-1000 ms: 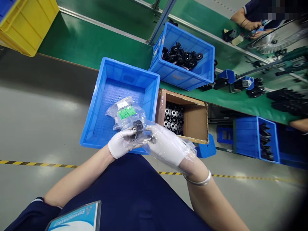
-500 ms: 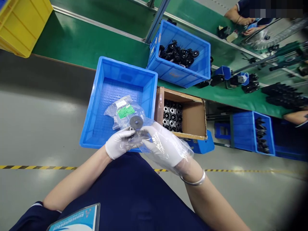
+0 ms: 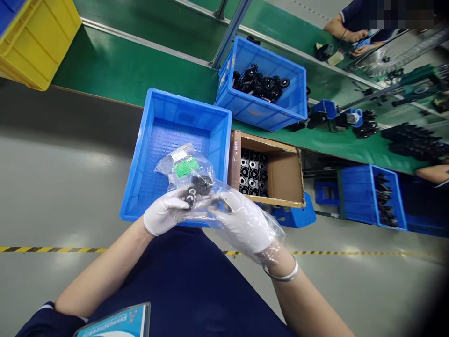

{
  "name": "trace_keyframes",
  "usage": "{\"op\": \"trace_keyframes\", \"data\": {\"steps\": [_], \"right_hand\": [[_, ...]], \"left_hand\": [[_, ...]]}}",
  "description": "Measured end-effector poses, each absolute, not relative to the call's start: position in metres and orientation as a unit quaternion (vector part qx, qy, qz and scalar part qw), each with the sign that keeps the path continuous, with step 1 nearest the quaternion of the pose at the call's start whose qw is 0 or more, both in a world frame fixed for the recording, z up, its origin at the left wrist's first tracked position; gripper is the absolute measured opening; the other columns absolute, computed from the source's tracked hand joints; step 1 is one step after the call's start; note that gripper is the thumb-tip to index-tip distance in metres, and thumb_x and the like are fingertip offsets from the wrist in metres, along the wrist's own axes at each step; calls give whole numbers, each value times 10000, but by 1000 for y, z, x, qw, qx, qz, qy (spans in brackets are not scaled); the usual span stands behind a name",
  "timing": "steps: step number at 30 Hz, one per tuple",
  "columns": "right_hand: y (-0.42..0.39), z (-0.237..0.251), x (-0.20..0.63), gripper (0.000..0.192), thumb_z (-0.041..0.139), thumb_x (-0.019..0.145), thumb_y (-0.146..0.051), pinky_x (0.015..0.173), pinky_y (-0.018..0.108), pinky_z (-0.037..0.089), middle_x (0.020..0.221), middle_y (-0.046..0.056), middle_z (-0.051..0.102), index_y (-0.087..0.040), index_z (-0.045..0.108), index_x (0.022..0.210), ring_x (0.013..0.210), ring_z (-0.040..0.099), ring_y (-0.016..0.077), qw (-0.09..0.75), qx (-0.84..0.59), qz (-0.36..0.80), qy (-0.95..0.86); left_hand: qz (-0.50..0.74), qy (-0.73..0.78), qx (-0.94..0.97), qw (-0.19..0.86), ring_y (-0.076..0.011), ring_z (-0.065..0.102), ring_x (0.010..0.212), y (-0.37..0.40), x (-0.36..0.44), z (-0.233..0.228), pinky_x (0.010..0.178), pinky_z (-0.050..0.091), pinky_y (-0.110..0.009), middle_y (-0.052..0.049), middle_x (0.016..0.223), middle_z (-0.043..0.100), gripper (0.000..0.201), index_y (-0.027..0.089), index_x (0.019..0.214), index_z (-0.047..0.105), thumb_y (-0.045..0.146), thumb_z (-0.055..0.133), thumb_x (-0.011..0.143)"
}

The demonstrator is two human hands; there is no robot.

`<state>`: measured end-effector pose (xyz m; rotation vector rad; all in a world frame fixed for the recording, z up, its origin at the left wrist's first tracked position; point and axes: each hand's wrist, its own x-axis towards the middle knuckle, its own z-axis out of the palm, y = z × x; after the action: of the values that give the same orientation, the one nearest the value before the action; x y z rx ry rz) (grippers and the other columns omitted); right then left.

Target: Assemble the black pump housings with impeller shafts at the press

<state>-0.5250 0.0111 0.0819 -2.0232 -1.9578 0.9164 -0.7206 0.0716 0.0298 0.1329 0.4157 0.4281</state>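
White gloves cover both hands, which meet just in front of the person's lap. The right hand (image 3: 245, 220) is pushed inside a clear plastic bag (image 3: 261, 220) that wraps it to the wrist, its fingers curled around something at the bag's mouth; what exactly they pinch I cannot tell through the film. The left hand (image 3: 164, 213) is closed on a small black part (image 3: 190, 198) at its fingertips, touching the bag's open edge. Just beyond those fingertips a round black wheel-like part (image 3: 202, 183) sits inside the plastic.

By the look of it the work is at an early stage: the blue bin (image 3: 154, 140) directly past the fingers holds only a small labelled packet (image 3: 182, 164), with no loose parts on its floor. To the right of the fingers, a cardboard box (image 3: 284, 173) is still partly filled with rows of black-and-silver parts (image 3: 252, 173), so much seems left to handle.

Farther off, on the green conveyor (image 3: 133, 70), a second blue bin (image 3: 266, 107) holds a heap of black wheels (image 3: 261, 83). A yellow crate (image 3: 31, 42) stands far left, and another person's hands (image 3: 354, 40) work at the far right.
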Motion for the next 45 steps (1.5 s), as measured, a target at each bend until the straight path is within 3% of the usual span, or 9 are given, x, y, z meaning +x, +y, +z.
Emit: {"op": "trace_keyframes", "data": {"steps": [3, 7, 15, 22, 29, 34, 40, 45], "right_hand": [[10, 80, -526, 123, 549, 920, -302, 745, 322, 471, 994, 20, 643, -244, 639, 979, 879, 613, 203, 85, -688, 305, -653], [10, 81, -528, 127, 570, 915, -307, 761, 335, 468, 1010, 18, 645, -262, 648, 1005, 890, 606, 211, 87, -680, 316, -656], [13, 83, -531, 151, 564, 940, -305, 882, 363, 457, 1090, -33, 652, -347, 640, 1063, 1011, 607, 199, 110, -713, 389, -573], [11, 78, -525, 154, 554, 911, -244, 805, 375, 483, 986, 18, 666, -262, 630, 1044, 898, 620, 216, 84, -723, 365, -581], [7, 75, -520, 194, 532, 913, -240, 694, 345, 508, 856, 34, 654, -249, 630, 1080, 774, 616, 208, 91, -718, 323, -610], [6, 74, -517, 268, 500, 936, -228, 847, 388, 520, 1022, 30, 682, -297, 598, 1176, 957, 641, 229, 99, -721, 328, -602], [1, 69, -512, 273, 501, 949, -251, 937, 401, 506, 1081, 8, 681, -320, 589, 1197, 1031, 635, 221, 104, -737, 339, -574], [-9, 63, -506, 257, 477, 968, -273, 941, 401, 508, 1137, 20, 682, -300, 606, 1189, 1060, 637, 220, 124, -723, 337, -590]], "left_hand": [[212, 178, 84, 957, -343, 483, 1309, 73, -723, 33, 1094, 398, -497, -118, 1355, 572, 602, 172, 1321, 555, 60, 618, 733], [220, 179, 115, 952, -313, 471, 1316, 74, -722, 32, 1078, 419, -412, -102, 1354, 567, 611, 195, 1311, 574, 49, 655, 723], [217, 227, 146, 938, -220, 617, 1062, 79, -715, 23, 937, 492, -277, -83, 1149, 662, 616, 193, 1297, 593, 47, 704, 709], [232, 199, 185, 934, -297, 344, 1404, 85, -711, 20, 1133, 304, -363, -89, 1466, 477, 702, 198, 1374, 525, 76, 715, 709], [228, 180, 197, 936, -334, 333, 1409, 87, -704, 20, 1134, 298, -411, -121, 1461, 477, 694, 172, 1377, 519, 153, 744, 721], [213, 189, 168, 944, -338, 324, 1410, 89, -698, 24, 1125, 331, -439, -101, 1465, 472, 672, 199, 1358, 538, 116, 731, 719], [196, 235, 160, 939, -334, 474, 1288, 87, -691, 27, 1044, 412, -447, -119, 1388, 536, 534, 208, 1335, 556, 194, 692, 819], [205, 310, 176, 911, -258, 606, 1068, 80, -678, 15, 850, 493, -332, -110, 1254, 629, 444, 199, 1241, 630, 336, 718, 828]]}}
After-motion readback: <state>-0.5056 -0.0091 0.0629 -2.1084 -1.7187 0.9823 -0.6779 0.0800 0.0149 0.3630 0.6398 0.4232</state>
